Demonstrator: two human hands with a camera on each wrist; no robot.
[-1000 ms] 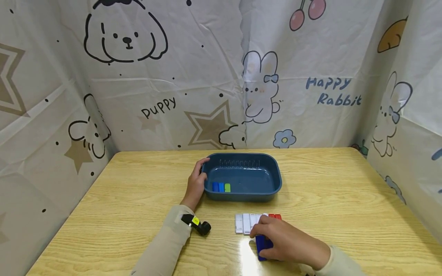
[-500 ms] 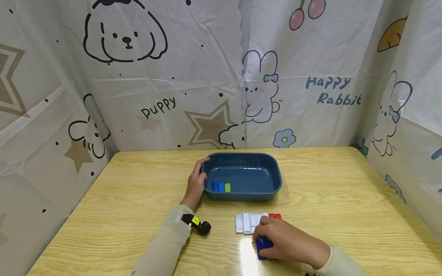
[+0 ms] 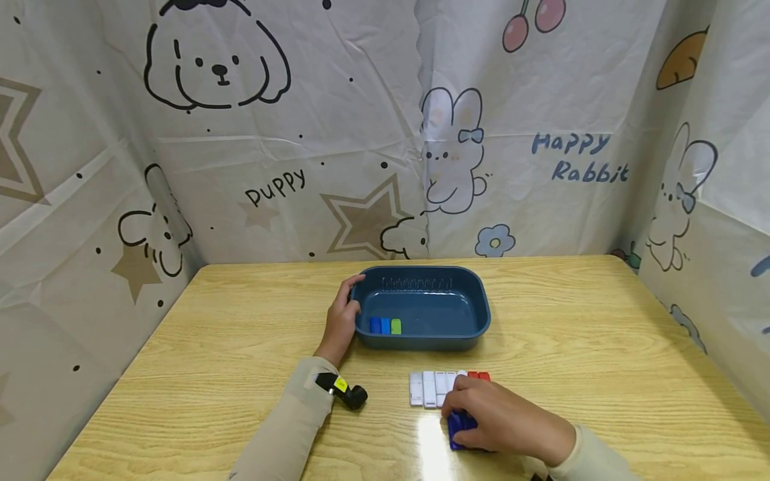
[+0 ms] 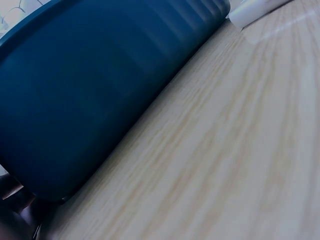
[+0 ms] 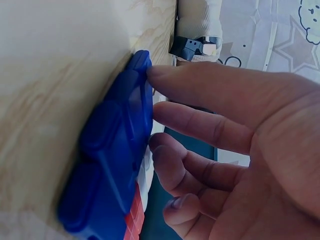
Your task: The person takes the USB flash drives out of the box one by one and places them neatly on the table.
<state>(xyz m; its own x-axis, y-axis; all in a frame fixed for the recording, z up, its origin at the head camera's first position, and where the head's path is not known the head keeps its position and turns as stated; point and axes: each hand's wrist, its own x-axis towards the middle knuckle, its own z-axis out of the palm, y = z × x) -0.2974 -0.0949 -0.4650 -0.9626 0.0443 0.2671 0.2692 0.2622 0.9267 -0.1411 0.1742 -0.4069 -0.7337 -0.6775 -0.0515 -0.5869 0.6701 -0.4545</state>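
Note:
My left hand (image 3: 341,321) grips the left end of a dark blue plastic tub (image 3: 421,343), its thumb at the rim. The tub's outer wall (image 4: 100,75) fills much of the left wrist view. My right hand (image 3: 502,419) pinches the leftmost of several dark blue oblong plastic pieces (image 3: 455,431), which lie side by side on the table. In the right wrist view the thumb touches one end of a blue piece (image 5: 142,62), with the index fingertip across from it. The hand hides most of this row in the head view.
Several white oblong pieces (image 3: 429,389) and red pieces (image 3: 479,376) form a row just beyond the right hand. Inside the tub stand a dark blue piece (image 3: 375,325), a lighter blue piece (image 3: 386,326) and a green piece (image 3: 396,327). Printed cloth (image 3: 361,133) encloses the wooden table.
The leftmost blue piece has shifted slightly right and away from the person, the right fingertips moving with it. The left hand and tub stay in place.

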